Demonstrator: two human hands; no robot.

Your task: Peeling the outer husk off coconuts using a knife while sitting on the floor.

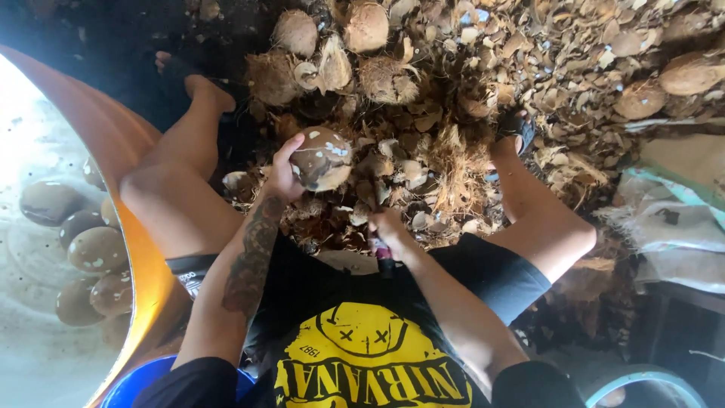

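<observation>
Two hands working | I'm gripping a peeled coconut [322,159] in my left hand [283,175] above the husk pile [445,162] | right hand [389,230] clenching a dark tool handle [384,257] | peeled coconuts sitting in the orange tub [140,249] at my left.

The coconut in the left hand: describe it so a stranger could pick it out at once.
Start at the heap of husk scraps between the person's knees. Just above its near edge, the left hand grips a coconut. Unlike the hairy, fibrous coconuts behind it, this one is shaved smooth, brown with pale patches.
</observation>
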